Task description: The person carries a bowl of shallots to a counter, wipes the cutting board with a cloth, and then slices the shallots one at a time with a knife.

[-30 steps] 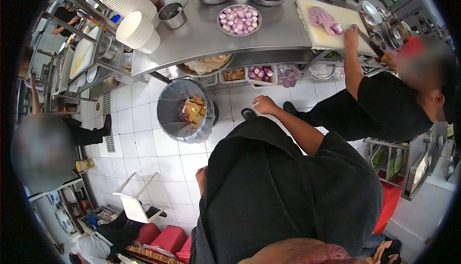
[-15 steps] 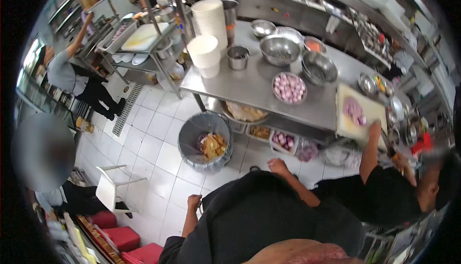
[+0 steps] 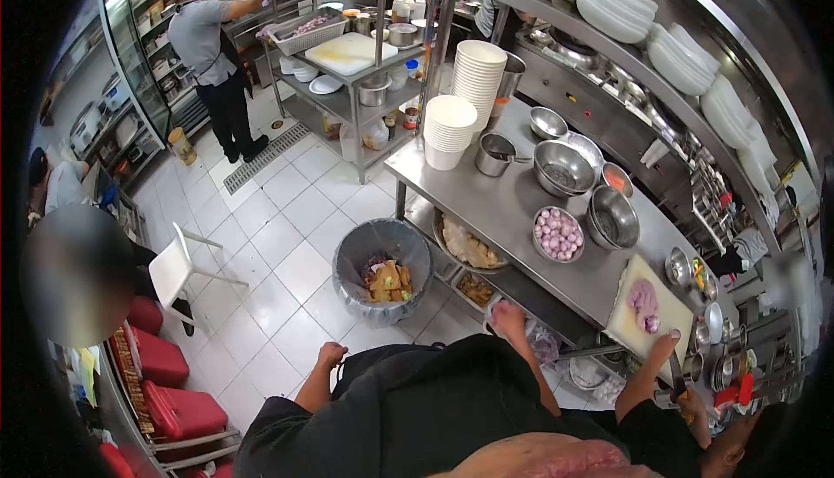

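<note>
My right hand [image 3: 509,316] hangs low in front of the steel table [image 3: 512,204], over the edge of a white tub [image 3: 493,306] on the lower shelf; whether it holds anything is unclear. My left hand [image 3: 330,355] rests at my side with curled fingers and nothing in it, above the tiled floor near a lined trash bin [image 3: 382,272] holding food scraps. On the table a steel bowl of peeled shallots [image 3: 558,235] stands beside empty steel bowls [image 3: 563,168]. To my right, a co-worker's hand [image 3: 665,344] rests on a white cutting board [image 3: 653,326] with sliced shallots [image 3: 644,302].
Stacks of white bowls [image 3: 452,130] and a small pot [image 3: 493,155] stand at the table's far end. A tray of peels [image 3: 465,248] sits on the lower shelf. A white chair [image 3: 178,269] and red stools [image 3: 178,410] are at left. A person in grey [image 3: 208,43] works at a far rack.
The view has swung up and away from the table, showing more of the kitchen. My right hand stays low by the lower shelf; my left hand stays at my side.
</note>
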Available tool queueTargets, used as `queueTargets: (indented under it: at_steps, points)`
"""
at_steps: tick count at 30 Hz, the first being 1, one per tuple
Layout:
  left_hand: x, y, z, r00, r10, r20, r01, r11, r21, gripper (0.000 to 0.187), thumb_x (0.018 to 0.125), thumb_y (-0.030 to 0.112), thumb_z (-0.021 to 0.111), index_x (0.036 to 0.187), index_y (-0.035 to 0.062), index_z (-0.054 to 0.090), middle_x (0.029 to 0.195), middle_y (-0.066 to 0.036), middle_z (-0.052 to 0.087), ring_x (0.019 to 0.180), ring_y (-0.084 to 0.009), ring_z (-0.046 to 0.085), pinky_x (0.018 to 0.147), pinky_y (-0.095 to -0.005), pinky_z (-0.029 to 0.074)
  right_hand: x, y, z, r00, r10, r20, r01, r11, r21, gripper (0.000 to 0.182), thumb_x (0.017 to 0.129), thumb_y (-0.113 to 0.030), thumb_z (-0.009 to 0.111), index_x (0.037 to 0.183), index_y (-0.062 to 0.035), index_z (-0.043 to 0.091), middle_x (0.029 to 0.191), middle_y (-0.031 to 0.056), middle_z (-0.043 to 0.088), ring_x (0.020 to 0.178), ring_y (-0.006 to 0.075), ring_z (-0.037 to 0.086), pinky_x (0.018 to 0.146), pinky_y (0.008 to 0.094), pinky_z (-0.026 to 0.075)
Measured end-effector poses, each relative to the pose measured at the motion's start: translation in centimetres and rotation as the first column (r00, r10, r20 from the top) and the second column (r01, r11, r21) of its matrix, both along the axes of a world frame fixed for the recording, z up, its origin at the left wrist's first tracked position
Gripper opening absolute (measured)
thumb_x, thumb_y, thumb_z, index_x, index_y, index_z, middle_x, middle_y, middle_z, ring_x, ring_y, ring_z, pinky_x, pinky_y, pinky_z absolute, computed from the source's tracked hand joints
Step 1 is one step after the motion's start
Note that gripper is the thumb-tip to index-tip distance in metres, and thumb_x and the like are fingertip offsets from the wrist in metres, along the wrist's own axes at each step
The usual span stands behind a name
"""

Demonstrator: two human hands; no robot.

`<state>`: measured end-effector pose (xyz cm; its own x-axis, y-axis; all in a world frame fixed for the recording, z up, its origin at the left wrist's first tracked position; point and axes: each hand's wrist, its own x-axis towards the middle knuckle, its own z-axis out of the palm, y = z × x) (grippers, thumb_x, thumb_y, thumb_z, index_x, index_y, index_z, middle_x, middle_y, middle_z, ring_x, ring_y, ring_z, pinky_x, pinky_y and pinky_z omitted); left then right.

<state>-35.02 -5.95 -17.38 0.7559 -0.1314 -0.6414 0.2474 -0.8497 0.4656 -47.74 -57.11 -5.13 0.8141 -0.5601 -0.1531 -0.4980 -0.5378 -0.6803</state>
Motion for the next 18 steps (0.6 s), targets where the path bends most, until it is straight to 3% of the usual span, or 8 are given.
queueTargets:
  at_steps: [1,3,5,6,9,10,14,18]
  points:
    - [-0.2,-0.3,1.4,0.998,0.049,-0.025,-0.049,0.999,0.008,0.033,0.081,0.032,0.070,0.095,0.0027,0.074,0.076,-0.013,0.072,0.063,-0.0227,0.069,0.060,-0.0364,0.057,1.9,-1.1,3.4,0.969,0.029,0.247,0.003,0.992,-0.129,0.028,0.092,-0.023,0.056,0.086,0.0021,0.068,0.074,0.0229,0.065,0.070,0.0366,0.067,0.067,0.0460,0.051]
    - [-0.2,-0.6,2.2,0.994,0.104,-0.029,-0.104,0.995,0.002,0.032,0.082,0.031,0.069,0.095,0.0025,0.073,0.075,-0.013,0.072,0.062,-0.0223,0.069,0.059,-0.0365,0.057,6.1,-4.3,11.4,0.984,-0.031,0.176,0.075,0.966,-0.247,0.037,0.096,-0.031,0.055,0.084,0.0013,0.067,0.076,0.0176,0.068,0.072,0.0331,0.067,0.069,0.0459,0.050]
    - [-0.6,-0.2,2.0,0.987,0.155,-0.045,-0.156,0.988,-0.018,0.030,0.085,0.029,0.067,0.096,0.0016,0.073,0.073,-0.013,0.071,0.060,-0.0221,0.068,0.057,-0.0363,0.056,10.3,-7.0,20.5,0.912,0.010,0.409,0.197,0.866,-0.460,0.032,0.098,-0.026,0.054,0.088,0.0018,0.065,0.083,0.0222,0.065,0.079,0.0374,0.065,0.068,0.0460,0.047]
    - [-0.4,-0.1,1.5,0.982,0.180,-0.051,-0.182,0.983,-0.029,0.030,0.085,0.029,0.066,0.096,0.0014,0.073,0.072,-0.013,0.071,0.059,-0.0220,0.068,0.056,-0.0361,0.056,11.3,-5.4,27.4,0.824,0.003,0.567,0.256,0.890,-0.377,0.031,0.098,-0.026,0.055,0.088,0.0021,0.065,0.079,0.0218,0.063,0.078,0.0377,0.063,0.068,0.0460,0.046]
    - [-0.7,0.4,1.1,0.966,0.252,-0.060,-0.255,0.965,-0.065,0.028,0.085,0.024,0.063,0.098,0.0010,0.072,0.070,-0.013,0.070,0.057,-0.0220,0.067,0.053,-0.0353,0.055,16.1,-8.6,38.2,0.567,0.244,0.787,0.480,0.678,-0.557,0.022,0.095,-0.021,0.059,0.093,-0.0012,0.068,0.088,0.0170,0.064,0.081,0.0369,0.062,0.071,0.0448,0.047]
    - [-0.9,0.8,0.5,0.960,0.274,-0.054,-0.277,0.958,-0.076,0.027,0.085,0.023,0.063,0.097,0.0010,0.072,0.070,-0.013,0.070,0.057,-0.0221,0.067,0.053,-0.0354,0.055,17.1,-8.6,42.0,0.507,0.340,0.793,0.540,0.592,-0.599,0.019,0.094,-0.019,0.062,0.090,-0.0012,0.068,0.086,0.0148,0.066,0.079,0.0299,0.063,0.072,0.0378,0.048]
    - [-3.2,2.0,-1.2,0.924,0.376,-0.065,-0.381,0.920,-0.098,0.026,0.082,0.021,0.061,0.093,0.0006,0.071,0.069,-0.014,0.069,0.057,-0.0235,0.067,0.054,-0.0363,0.056,21.9,-11.8,50.3,0.545,0.450,0.707,0.701,0.218,-0.679,0.024,0.090,-0.019,0.062,0.108,-0.0049,0.068,0.107,0.0123,0.068,0.099,0.0330,0.063,0.088,0.0445,0.048]
    - [-6.4,3.6,-1.2,0.906,0.406,-0.117,-0.412,0.911,-0.029,0.023,0.083,0.021,0.064,0.088,-0.0004,0.071,0.071,-0.012,0.069,0.058,-0.0229,0.065,0.053,-0.0367,0.054,26.0,-17.5,50.1,0.567,0.380,0.731,0.762,0.095,-0.640,0.028,0.087,-0.024,0.064,0.109,-0.0087,0.069,0.111,0.0099,0.066,0.102,0.0323,0.060,0.091,0.0460,0.044]
